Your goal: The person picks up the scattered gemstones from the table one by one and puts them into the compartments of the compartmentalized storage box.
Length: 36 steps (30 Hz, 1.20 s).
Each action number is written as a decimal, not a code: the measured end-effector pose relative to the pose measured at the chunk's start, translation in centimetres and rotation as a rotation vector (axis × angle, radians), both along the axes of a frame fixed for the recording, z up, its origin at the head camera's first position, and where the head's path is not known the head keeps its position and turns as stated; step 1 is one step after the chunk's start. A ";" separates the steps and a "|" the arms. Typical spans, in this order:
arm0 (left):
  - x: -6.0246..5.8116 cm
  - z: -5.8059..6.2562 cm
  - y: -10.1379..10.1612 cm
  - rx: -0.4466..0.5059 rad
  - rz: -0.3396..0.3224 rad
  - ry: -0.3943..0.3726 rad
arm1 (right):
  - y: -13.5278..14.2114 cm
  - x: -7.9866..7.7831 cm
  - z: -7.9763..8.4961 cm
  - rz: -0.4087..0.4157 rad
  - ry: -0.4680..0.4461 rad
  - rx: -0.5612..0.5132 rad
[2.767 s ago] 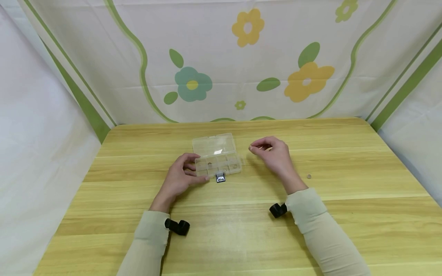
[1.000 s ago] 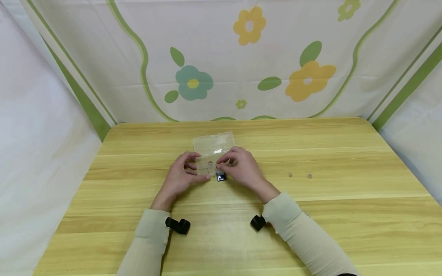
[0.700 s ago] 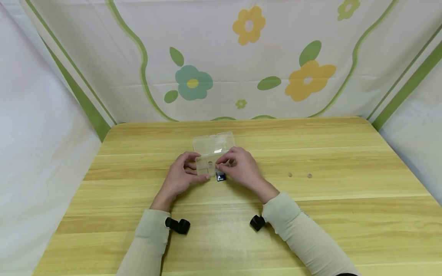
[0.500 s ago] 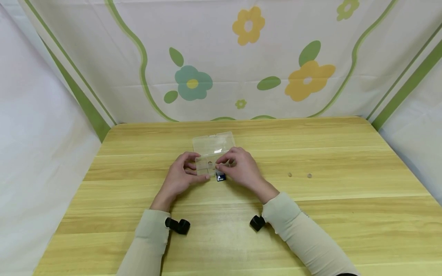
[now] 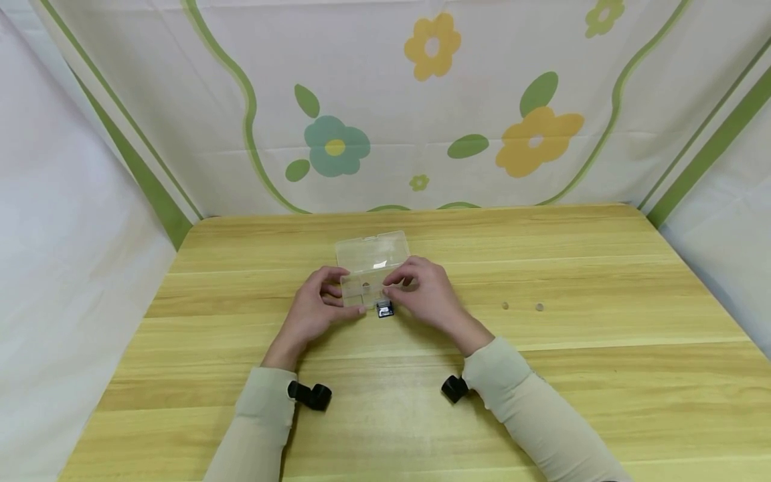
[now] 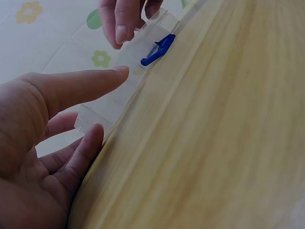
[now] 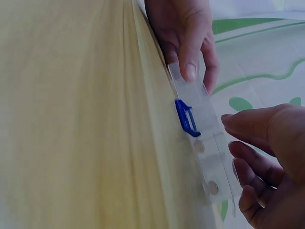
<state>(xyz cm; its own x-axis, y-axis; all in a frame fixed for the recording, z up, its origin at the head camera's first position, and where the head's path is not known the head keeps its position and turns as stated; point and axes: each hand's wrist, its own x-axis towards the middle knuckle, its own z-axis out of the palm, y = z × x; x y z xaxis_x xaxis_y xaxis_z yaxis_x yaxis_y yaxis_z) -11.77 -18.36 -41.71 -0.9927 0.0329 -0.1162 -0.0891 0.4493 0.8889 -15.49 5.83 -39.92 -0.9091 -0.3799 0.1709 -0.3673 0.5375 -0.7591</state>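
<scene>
A clear plastic compartment box [image 5: 354,301] stands on the table with its lid [image 5: 364,254] tipped back and a blue clasp [image 5: 385,308] at its front. My left hand [image 5: 310,308] grips the box's left end, thumb at the front and fingers behind. Over the right half hovers my right hand [image 5: 429,294], fingers loosely curled, with nothing visible between thumb and fingers in the right wrist view. One small round disc [image 5: 366,286] lies in a back compartment. Through the front wall, the right wrist view shows two more discs, including a silvery disc [image 7: 213,187].
Two small discs lie on the wooden table [image 5: 385,415] to the right of my right hand: a smaller disc [image 5: 505,305] and a larger disc [image 5: 539,307]. A flower-patterned cloth [image 5: 385,100] hangs behind the table's far edge.
My right hand came from the table's right onto the box, paused there pinched over a middle compartment, and has now drawn back slightly right. My left hand has stayed on the box.
</scene>
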 end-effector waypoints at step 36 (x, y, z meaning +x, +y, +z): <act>0.2 0.0 0.1 0.011 0.007 -0.004 | 8.7 1.5 0.3 -0.128 -0.086 0.030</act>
<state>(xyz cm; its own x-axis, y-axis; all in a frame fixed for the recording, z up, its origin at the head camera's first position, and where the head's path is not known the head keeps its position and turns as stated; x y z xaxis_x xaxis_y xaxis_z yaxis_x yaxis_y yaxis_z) -11.61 -18.24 -41.69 -0.9925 0.0269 -0.1196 -0.0958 0.4388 0.8935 -13.98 14.49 -39.63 -0.9612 -0.2638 0.0802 -0.2283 0.5986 -0.7678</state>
